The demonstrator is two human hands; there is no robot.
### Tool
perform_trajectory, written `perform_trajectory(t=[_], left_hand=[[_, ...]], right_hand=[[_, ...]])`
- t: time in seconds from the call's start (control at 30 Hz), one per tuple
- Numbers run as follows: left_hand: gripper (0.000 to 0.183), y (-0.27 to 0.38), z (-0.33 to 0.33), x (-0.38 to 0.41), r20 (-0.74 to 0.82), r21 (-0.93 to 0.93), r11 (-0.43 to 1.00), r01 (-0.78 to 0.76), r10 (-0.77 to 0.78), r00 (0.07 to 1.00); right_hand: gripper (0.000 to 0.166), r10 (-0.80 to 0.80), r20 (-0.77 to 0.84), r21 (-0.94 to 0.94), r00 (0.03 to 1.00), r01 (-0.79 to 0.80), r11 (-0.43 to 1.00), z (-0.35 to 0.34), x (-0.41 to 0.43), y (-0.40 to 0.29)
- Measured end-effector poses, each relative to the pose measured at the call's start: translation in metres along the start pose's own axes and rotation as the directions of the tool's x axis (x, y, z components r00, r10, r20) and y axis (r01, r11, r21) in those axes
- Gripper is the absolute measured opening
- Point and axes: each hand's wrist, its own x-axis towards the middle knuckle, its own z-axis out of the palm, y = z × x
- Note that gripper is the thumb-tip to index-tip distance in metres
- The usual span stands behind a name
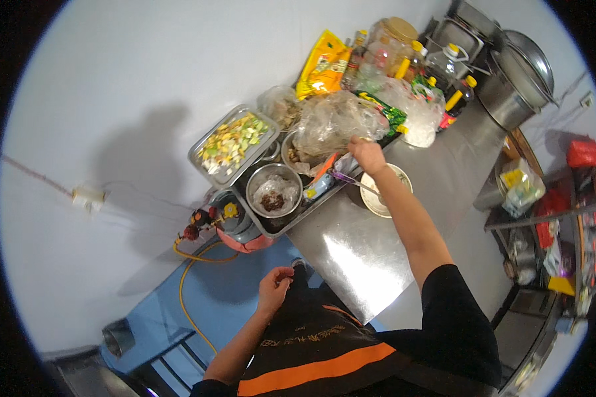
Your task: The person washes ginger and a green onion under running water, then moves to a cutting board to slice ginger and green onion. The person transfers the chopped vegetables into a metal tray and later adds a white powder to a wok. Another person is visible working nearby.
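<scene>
My right hand (366, 155) reaches over the edge of a dark tray (298, 222), its fingers bent at a clear plastic bag (334, 124). What lies between those fingers is hidden. Below the wrist, a patterned white bowl (376, 204) stands on the steel table, partly covered by my forearm. A utensil with a purple handle (345, 176) slants from the tray's rim over the bowl. My left hand (274, 290) hangs before my apron (323, 357) with loosely curled fingers, and nothing shows in it. A steel bowl (274, 191) in the tray holds clear plastic and dark reddish-brown bits.
A steel pan of chopped vegetables (233, 144) sits at the tray's left. Behind are a yellow packet (323, 64), sauce bottles (459, 99) and a large pot (509, 89). A gas cylinder (233, 213) with a yellow hose (181, 288) stands beside the steel table (328, 233).
</scene>
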Motion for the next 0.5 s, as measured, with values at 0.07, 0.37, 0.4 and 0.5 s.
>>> perform_trajectory(t=[0.07, 0.37, 0.4, 0.5], left_hand=[[0.021, -0.001, -0.006, -0.029, -0.104, 0.007, 1.000, 0.029, -0.028, 0.994], [0.088, 0.149, -0.010, -0.050, -0.501, 0.418, 0.793, -0.444, 0.608, 0.616], [0.095, 0.146, -0.011, -0.056, -0.531, 0.438, 0.778, -0.449, 0.628, 0.570], [0.104, 0.146, -0.019, -0.089, -0.569, 0.581, 0.763, -0.282, 0.629, 0.529]], right_hand=[[0.009, 0.009, -0.171, -0.013, 0.985, -0.011, 1.000, -0.028, 0.008, -0.006], [0.014, -0.282, -0.373, 0.126, 0.884, 0.349, 0.929, -0.278, 0.059, -0.124], [0.013, -0.333, -0.377, 0.210, 0.864, 0.430, 0.878, -0.278, 0.046, -0.150], [0.015, -0.449, -0.208, 0.513, 0.869, 0.488, 0.706, -0.292, 0.005, -0.216]])
